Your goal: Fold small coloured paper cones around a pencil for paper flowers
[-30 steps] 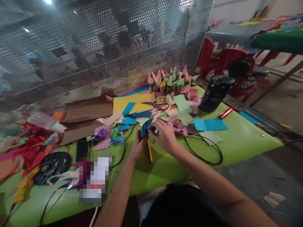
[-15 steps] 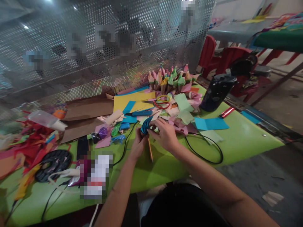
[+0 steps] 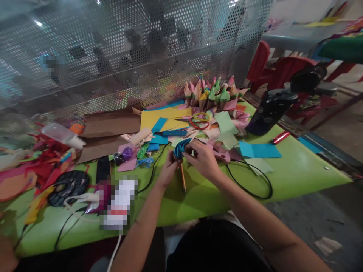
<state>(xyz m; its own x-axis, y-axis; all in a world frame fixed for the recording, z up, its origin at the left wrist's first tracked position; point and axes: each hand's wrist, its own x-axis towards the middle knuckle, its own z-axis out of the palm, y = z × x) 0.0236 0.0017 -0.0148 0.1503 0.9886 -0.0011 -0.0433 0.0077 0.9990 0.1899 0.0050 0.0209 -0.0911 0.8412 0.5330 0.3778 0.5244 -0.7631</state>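
Note:
Both my hands meet over the middle of the green table (image 3: pixel 295 172). My left hand (image 3: pixel 169 170) and my right hand (image 3: pixel 203 159) are closed together on a curled blue paper piece (image 3: pixel 181 147), held a little above the tabletop. A pencil (image 3: pixel 183 177) lies on the table just under my hands. A black cable (image 3: pixel 249 189) loops on the table to the right of my right wrist.
Behind my hands lie coloured paper sheets, a yellow sheet (image 3: pixel 166 113), rubber bands (image 3: pixel 198 121) and a cluster of folded paper cones (image 3: pixel 211 94). A dark bottle (image 3: pixel 269 111) stands at right, a red lighter (image 3: pixel 280 137) beside it. Brown paper (image 3: pixel 112 124), a black phone (image 3: pixel 102 169) and red scraps lie left. A perforated metal screen backs the table.
The view has shifted slightly, so everything sits a little to the right. My hands stay closed on the blue paper piece in much the same spot.

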